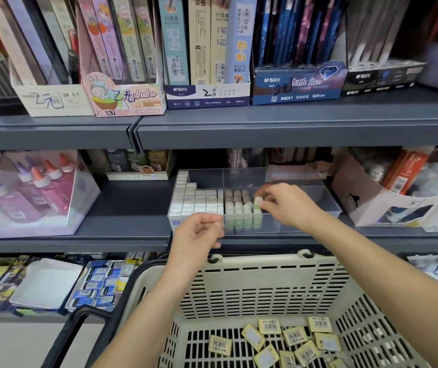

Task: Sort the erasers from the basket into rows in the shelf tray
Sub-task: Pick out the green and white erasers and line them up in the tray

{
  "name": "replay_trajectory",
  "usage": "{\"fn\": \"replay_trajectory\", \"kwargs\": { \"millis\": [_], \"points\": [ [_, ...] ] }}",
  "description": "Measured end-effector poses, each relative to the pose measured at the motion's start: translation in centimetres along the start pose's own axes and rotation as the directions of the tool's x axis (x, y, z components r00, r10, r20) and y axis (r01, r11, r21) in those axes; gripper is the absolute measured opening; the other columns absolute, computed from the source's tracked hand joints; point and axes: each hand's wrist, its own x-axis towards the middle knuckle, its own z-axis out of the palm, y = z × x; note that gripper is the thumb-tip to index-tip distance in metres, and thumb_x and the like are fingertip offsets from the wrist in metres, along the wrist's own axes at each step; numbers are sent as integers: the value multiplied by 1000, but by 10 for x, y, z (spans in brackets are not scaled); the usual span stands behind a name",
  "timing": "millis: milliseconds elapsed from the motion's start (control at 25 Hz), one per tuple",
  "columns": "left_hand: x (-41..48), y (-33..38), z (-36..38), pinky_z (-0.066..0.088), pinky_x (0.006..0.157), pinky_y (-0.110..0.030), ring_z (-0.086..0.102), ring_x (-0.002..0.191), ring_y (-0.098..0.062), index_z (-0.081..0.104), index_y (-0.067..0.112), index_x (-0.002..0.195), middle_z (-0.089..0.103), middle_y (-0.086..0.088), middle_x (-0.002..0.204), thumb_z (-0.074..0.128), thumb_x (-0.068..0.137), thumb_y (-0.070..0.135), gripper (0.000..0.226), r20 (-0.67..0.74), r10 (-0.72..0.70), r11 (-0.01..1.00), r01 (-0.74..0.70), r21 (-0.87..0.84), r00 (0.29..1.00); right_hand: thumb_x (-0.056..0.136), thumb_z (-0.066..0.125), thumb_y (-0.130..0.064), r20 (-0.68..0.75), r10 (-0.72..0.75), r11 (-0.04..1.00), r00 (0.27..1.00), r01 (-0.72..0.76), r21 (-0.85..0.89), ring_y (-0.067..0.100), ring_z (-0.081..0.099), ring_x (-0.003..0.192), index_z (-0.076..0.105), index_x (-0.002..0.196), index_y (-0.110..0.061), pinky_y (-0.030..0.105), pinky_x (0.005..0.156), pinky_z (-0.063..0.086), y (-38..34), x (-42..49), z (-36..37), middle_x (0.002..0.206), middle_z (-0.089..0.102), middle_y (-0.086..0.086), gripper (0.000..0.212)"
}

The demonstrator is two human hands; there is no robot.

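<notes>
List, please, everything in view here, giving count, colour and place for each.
shelf tray: one, clear, middle shelf.
rowed erasers: many, white at left, green-ended at right, in the tray.
basket: one, cream, below the shelf.
loose erasers: about ten, yellowish with barcodes, basket floor.
glue bottles: several, pink and purple, clear box at left.
display boxes: at least five, mixed colours, top shelf.
left hand: one, fingers curled, before the tray.
right hand: one, fingers pinching held eraser, over the green rows.

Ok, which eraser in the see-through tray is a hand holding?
The small white-and-green eraser pinched by the right hand, at the right end of the rows in the clear plastic tray. The other erasers there stand packed together, untouched.
</notes>
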Motion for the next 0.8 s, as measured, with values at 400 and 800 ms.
{"fn": "replay_trajectory", "kwargs": {
  "millis": [400, 800],
  "points": [
    [-15, -3, 6, 51, 60, -14, 64, 67, 1, 64, 17, 88, 69, -1, 84, 55, 90, 3, 16, 41, -24, 1000, 23, 15, 999, 97, 35, -18, 95, -27, 985, 995, 43, -165, 28, 55, 113, 56, 123, -17, 42, 99, 39, 1, -2, 8, 124, 61, 6, 33],
    [-66, -26, -5, 51, 59, -17, 63, 78, -6, 62, 23, 86, 67, 3, 85, 56, 90, 8, 16, 128, -136, 980, 114, 163, 982, 87, 56, -28, -148, -74, 918, 986, 125, 376, -13, 56, 84, 63, 98, -35, 1, 72, 39, -5, -108, 29, 85, 63, -23, 14]
  ]
}}
